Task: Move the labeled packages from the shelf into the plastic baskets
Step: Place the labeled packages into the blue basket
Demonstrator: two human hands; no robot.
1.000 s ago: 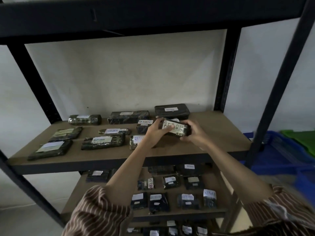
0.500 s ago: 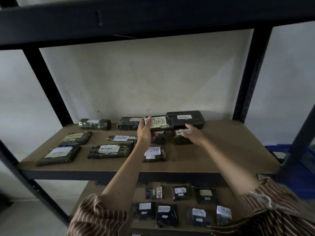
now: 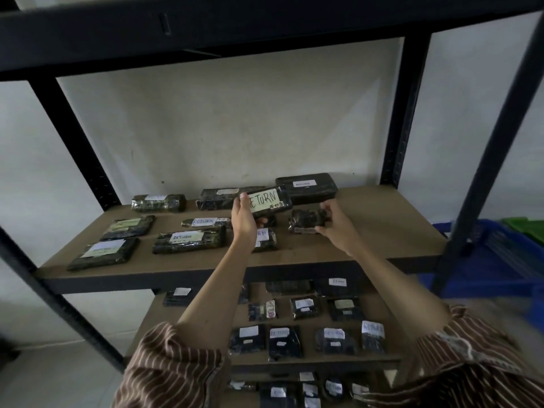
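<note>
Left hand (image 3: 243,222) is gripping a RETURN package (image 3: 269,200), holding it up off the shelf (image 3: 382,228). Right hand (image 3: 334,223) is curling around a smaller package (image 3: 306,221) sitting mid-shelf. The shelf's right end is lying bare, with a blue basket (image 3: 497,260) waiting just past the post (image 3: 488,160).

Glossy plastic-wrapped packages (image 3: 188,241) with paper labels lie on a matt wooden shelf board (image 3: 368,228) framed in dark metal uprights (image 3: 404,113).

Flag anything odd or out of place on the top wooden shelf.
Nothing damaged or spilled. The packages on the shelf lie loosely at mixed angles; the left hand holds a RETURN package tilted; the right hand grips another package.
</note>
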